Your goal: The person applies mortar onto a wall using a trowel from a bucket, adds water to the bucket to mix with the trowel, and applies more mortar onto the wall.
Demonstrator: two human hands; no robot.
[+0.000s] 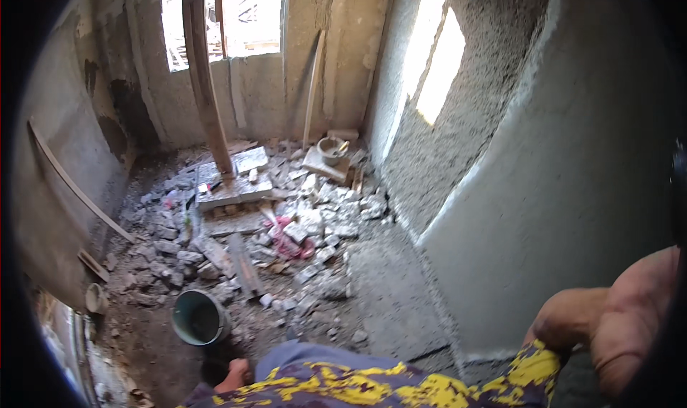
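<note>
Near left, the grey bucket [201,321] stands just beyond our left hand [236,374], which looks curled; we cannot tell whether it grips anything. Farther off in the middle lies broken rubble [309,218], so we judge it wise to keep our footing off those loose lumps. To the right, smooth grey plaster [558,193] covers the near wall and meets the rough far patch [465,86] along a pale edge; that seam seems to ask for light, even pressure. Rightmost, our right arm [637,322] bends beside the plaster, our right hand out of sight, its hold unknown.
</note>
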